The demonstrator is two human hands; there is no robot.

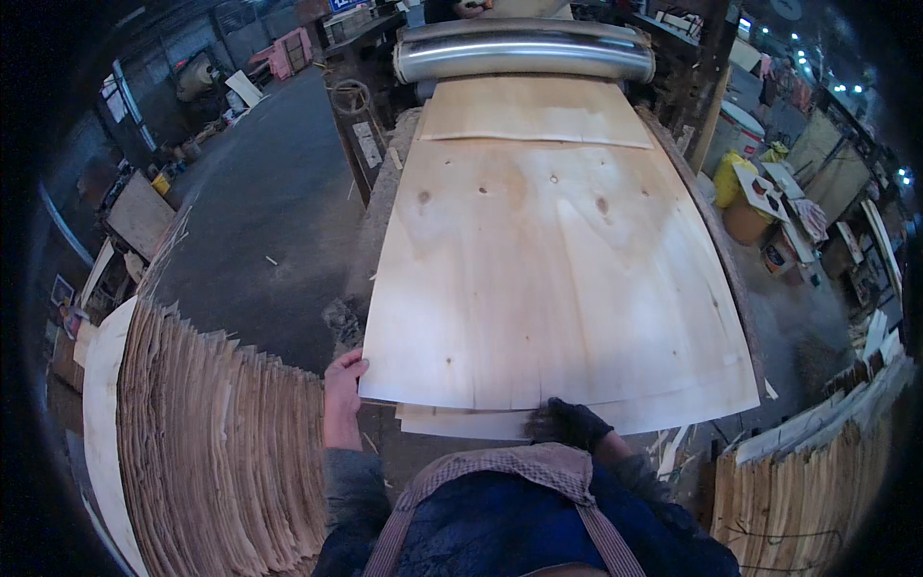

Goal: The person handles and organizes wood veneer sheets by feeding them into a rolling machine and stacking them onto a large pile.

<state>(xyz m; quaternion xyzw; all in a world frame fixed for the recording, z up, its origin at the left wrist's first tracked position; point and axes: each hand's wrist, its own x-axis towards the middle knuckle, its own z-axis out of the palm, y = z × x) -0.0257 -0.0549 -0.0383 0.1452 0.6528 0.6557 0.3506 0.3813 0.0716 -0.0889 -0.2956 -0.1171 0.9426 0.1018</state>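
A broad, pale wood veneer sheet (519, 279) with several small knots lies in front of me and stretches away to a shiny metal roller (524, 56). At its near left corner, my bare left hand (343, 389) grips the edge, with its fingers closed. My right hand (574, 424), in a dark glove, is at the near edge right of the middle; its fingers are smeared by motion, so its grip is unclear. A lower veneer sheet (625, 417) shows beneath the near edge. Another veneer piece (538, 111) lies on top at the far end, by the roller.
Tall veneer stacks stand at my left (221, 433) and right (803, 500). A round handwheel (350, 97) is on the machine frame left of the roller. A yellow bag (733, 178) and a brown bucket (746, 221) sit farther right. Part of another person's hand (471, 9) shows beyond the roller.
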